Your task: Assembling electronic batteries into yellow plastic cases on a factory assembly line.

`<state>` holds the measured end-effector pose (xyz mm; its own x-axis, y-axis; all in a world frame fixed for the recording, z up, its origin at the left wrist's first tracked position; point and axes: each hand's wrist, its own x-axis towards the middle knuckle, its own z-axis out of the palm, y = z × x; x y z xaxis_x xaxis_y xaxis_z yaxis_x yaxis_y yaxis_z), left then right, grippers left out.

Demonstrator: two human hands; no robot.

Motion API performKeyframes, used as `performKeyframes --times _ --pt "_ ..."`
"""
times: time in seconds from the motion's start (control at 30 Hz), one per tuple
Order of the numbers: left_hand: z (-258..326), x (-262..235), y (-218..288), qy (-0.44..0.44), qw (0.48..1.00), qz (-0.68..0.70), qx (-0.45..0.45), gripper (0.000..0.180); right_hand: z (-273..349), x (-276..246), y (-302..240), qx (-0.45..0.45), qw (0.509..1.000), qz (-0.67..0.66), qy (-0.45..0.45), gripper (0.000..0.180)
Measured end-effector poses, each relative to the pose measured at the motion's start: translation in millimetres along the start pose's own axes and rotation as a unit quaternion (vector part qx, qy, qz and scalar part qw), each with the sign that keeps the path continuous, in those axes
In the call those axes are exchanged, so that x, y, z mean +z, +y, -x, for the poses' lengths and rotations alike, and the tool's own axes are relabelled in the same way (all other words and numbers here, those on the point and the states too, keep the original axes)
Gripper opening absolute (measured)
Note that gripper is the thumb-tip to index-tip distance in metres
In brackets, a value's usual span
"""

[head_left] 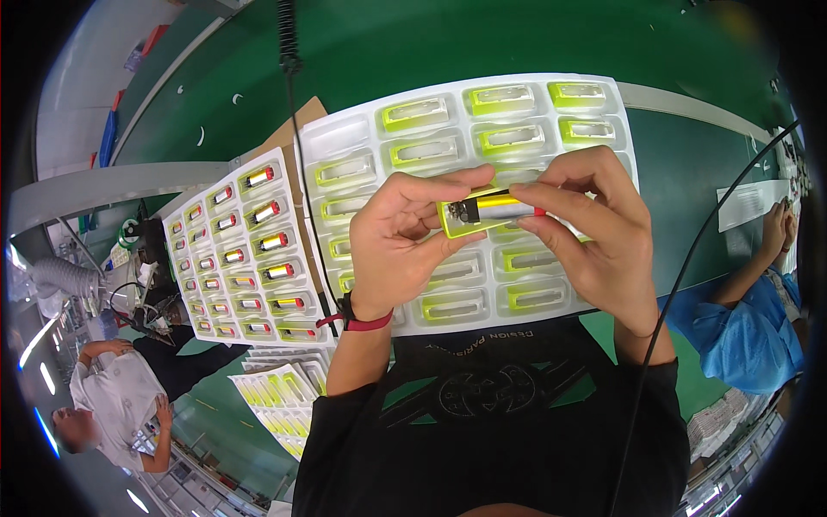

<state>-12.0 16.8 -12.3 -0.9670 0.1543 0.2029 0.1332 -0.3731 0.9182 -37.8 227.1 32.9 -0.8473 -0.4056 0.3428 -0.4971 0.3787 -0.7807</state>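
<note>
My left hand [405, 228] grips a lime-green plastic case [450, 230] between thumb and fingers, its open side facing up. A battery cell [493, 208] with a silver and yellow body, a black end and a red end lies over the case opening. The thumb and fingers of my right hand [594, 220] pinch it near the red end. Whether the cell is fully seated in the case cannot be made out. Both hands are above a large white tray [334, 138] whose compartments hold several similar lime-green cases.
To the left, a second white tray [245, 200] holds several red-ended battery cells. Stacked trays [284, 401] with green cases sit below it. A coiled cable [289, 43] hangs across the trays. One person [125, 388] is at far left, another in blue [745, 340] at right.
</note>
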Motion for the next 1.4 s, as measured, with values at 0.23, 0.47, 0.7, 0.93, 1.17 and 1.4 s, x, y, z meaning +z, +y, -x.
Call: performKeyframes --times 0.23,0.47,0.7,0.93,1.17,1.4 --pt "-1.9 0.2 -3.2 -0.013 1.000 -0.024 -0.003 0.038 2.0 4.0 3.5 0.011 1.000 -0.016 0.016 0.036" --pt "-1.1 1.1 -5.9 -0.001 1.000 -0.015 0.007 0.032 4.5 4.0 4.2 0.016 1.000 0.009 0.007 0.038" --pt "-0.5 0.3 -2.1 0.012 0.999 -0.033 0.016 0.038 8.4 14.7 6.8 0.141 0.983 -0.103 0.055 0.040" --pt "-1.4 1.2 -10.3 -0.009 0.999 -0.048 0.013 0.033 2.0 16.7 24.8 0.352 0.820 -0.451 -0.010 0.037" --pt "-5.6 7.1 -17.0 0.044 0.990 -0.114 0.072 0.033 5.1 38.4 17.9 0.214 0.962 -0.121 0.117 0.033" --pt "-7.4 4.2 -14.7 0.061 0.984 -0.153 0.063 0.032 7.8 54.5 28.6 0.148 0.947 -0.214 0.189 0.024"
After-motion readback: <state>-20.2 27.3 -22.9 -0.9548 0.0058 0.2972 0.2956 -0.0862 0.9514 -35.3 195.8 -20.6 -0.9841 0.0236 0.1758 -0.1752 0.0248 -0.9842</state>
